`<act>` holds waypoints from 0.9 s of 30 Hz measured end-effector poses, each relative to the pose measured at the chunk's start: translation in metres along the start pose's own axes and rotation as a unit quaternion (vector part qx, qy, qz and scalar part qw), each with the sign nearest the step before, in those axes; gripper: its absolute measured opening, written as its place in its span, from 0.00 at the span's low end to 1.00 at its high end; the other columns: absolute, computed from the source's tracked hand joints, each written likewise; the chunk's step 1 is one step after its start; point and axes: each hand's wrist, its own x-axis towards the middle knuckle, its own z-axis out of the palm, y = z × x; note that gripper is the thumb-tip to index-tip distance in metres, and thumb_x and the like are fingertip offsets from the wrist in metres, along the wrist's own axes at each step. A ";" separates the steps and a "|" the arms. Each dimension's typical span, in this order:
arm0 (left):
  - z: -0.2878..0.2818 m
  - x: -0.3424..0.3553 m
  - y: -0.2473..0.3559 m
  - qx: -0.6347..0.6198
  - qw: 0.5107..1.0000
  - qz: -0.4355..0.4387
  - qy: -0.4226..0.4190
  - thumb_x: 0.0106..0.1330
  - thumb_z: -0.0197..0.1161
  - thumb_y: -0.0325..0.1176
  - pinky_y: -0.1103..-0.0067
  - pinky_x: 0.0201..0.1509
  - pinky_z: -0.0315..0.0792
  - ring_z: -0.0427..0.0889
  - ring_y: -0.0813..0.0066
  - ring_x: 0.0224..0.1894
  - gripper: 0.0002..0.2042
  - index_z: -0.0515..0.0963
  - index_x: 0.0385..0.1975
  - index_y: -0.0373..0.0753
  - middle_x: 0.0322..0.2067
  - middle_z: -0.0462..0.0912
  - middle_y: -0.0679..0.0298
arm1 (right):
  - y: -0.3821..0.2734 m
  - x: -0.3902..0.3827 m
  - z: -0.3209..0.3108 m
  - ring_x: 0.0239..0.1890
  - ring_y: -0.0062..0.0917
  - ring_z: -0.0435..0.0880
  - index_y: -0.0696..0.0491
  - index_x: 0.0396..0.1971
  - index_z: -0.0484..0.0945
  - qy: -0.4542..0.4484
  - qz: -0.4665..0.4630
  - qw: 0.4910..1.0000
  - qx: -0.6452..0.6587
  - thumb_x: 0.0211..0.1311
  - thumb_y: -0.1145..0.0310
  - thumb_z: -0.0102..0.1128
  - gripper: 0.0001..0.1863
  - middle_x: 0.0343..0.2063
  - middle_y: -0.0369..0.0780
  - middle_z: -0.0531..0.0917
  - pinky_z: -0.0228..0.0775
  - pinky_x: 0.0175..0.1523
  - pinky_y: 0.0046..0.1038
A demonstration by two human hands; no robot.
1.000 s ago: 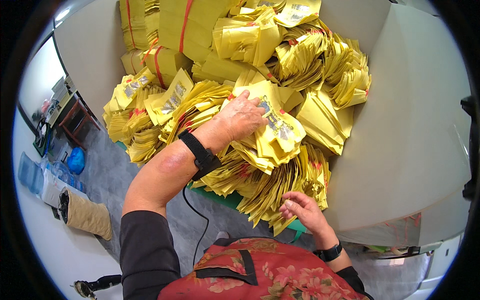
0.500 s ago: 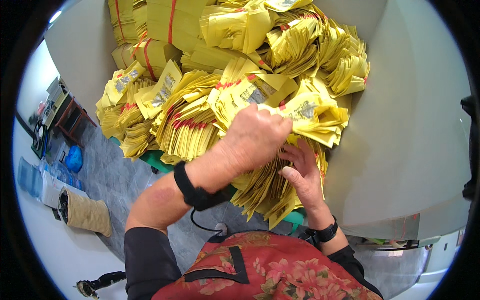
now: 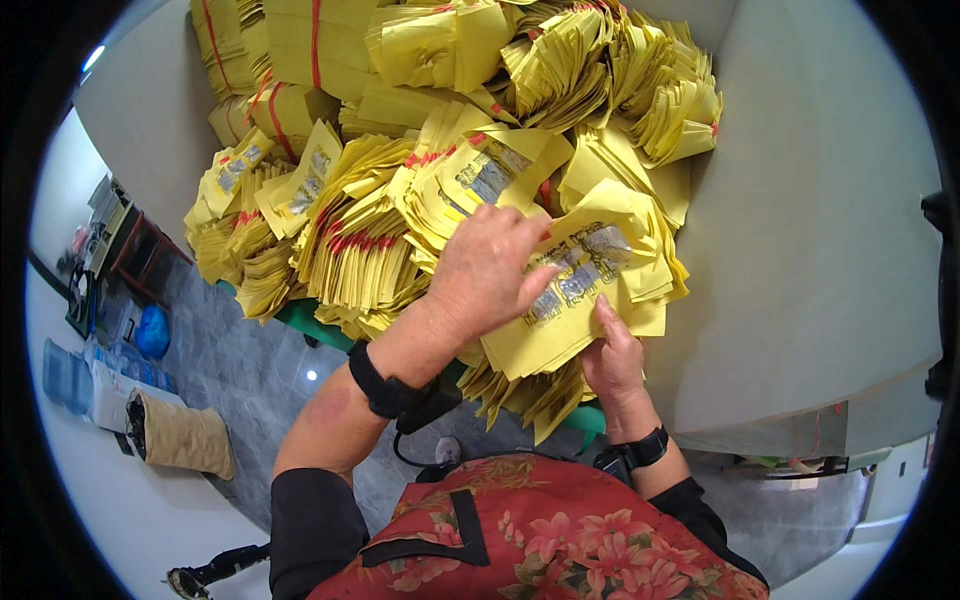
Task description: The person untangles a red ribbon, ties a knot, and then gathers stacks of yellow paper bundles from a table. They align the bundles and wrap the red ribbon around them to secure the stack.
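A fanned stack of yellow paper sheets [image 3: 560, 335] with black print and silver patches lies tilted in front of me. My right hand [image 3: 615, 360] grips its near right edge, thumb on top and fingers hidden underneath. Over the stack's left side, my left hand [image 3: 485, 265] has its thumb stretched away from bent fingers, with nothing visible between them. Just beyond the left hand is another printed yellow bundle [image 3: 490, 175]. More yellow sheets [image 3: 525, 400] hang below the held stack.
Yellow bundles with red bands [image 3: 360, 250] are heaped on a green-edged support [image 3: 310, 322]. Larger tied blocks [image 3: 320, 45] stand behind them. A pale curved panel [image 3: 800, 250] rises at the right. A tan sack [image 3: 180, 435] and a blue bag [image 3: 152, 332] are on the left floor.
The yellow stack has swung toward me and fanned out, its printed face now showing. My right hand has closed on its near edge. My left hand has loosened from a fist and shifted slightly left.
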 end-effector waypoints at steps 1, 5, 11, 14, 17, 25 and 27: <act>0.000 0.003 -0.001 -0.004 1.000 -0.007 -0.003 0.57 0.68 0.38 0.66 0.48 0.71 0.76 0.54 0.41 0.17 0.77 0.43 0.37 0.35 0.78 0.55 | 0.003 0.002 -0.006 0.55 0.29 0.78 0.56 0.60 0.68 -0.003 -0.029 0.994 -0.110 0.73 0.67 0.49 0.19 0.54 0.40 0.78 0.71 0.60 0.33; 0.003 0.008 -0.001 -0.017 1.000 -0.021 -0.009 0.54 0.68 0.33 0.65 0.46 0.71 0.75 0.53 0.40 0.13 0.76 0.37 0.37 0.32 0.76 0.55 | 0.006 0.002 -0.025 0.55 0.28 0.78 0.58 0.61 0.68 -0.054 -0.135 0.940 -0.309 0.72 0.69 0.49 0.20 0.53 0.40 0.78 0.71 0.61 0.33; 0.007 0.002 0.000 -0.122 0.991 -0.049 -0.020 0.55 0.64 0.27 0.65 0.43 0.71 0.75 0.53 0.38 0.10 0.74 0.36 0.38 0.31 0.77 0.54 | -0.007 -0.004 -0.025 0.56 0.29 0.77 0.54 0.62 0.67 -0.025 -0.116 0.966 -0.231 0.72 0.66 0.51 0.21 0.55 0.39 0.77 0.71 0.61 0.34; 0.008 -0.004 0.000 -0.205 0.975 -0.081 -0.008 0.58 0.59 0.22 0.68 0.43 0.71 0.76 0.54 0.36 0.08 0.72 0.36 0.36 0.29 0.76 0.54 | -0.008 -0.003 -0.023 0.58 0.29 0.76 0.53 0.64 0.65 -0.035 -0.145 0.943 -0.297 0.73 0.64 0.51 0.22 0.58 0.39 0.75 0.70 0.61 0.35; 0.005 -0.013 -0.003 -0.361 0.914 -0.182 -0.036 0.65 0.52 0.19 0.80 0.42 0.70 0.75 0.73 0.34 0.08 0.72 0.41 0.36 0.31 0.76 0.61 | -0.009 -0.004 -0.027 0.59 0.29 0.76 0.55 0.65 0.64 -0.058 -0.155 0.927 -0.338 0.75 0.63 0.47 0.23 0.59 0.41 0.74 0.70 0.62 0.34; -0.006 -0.016 -0.023 -0.411 0.889 -0.200 0.018 0.69 0.47 0.18 0.85 0.48 0.70 0.73 0.84 0.40 0.15 0.73 0.53 0.35 0.38 0.77 0.71 | -0.011 -0.006 -0.031 0.53 0.32 0.81 0.63 0.56 0.72 -0.059 -0.303 0.784 -0.539 0.68 0.78 0.53 0.18 0.51 0.44 0.81 0.73 0.57 0.30; -0.009 -0.017 -0.026 -0.432 0.873 -0.226 -0.029 0.69 0.48 0.18 0.84 0.48 0.70 0.74 0.82 0.40 0.14 0.73 0.52 0.34 0.38 0.77 0.70 | -0.012 -0.004 -0.028 0.50 0.36 0.83 0.61 0.54 0.74 -0.060 -0.307 0.788 -0.530 0.60 0.82 0.59 0.21 0.48 0.46 0.83 0.74 0.55 0.31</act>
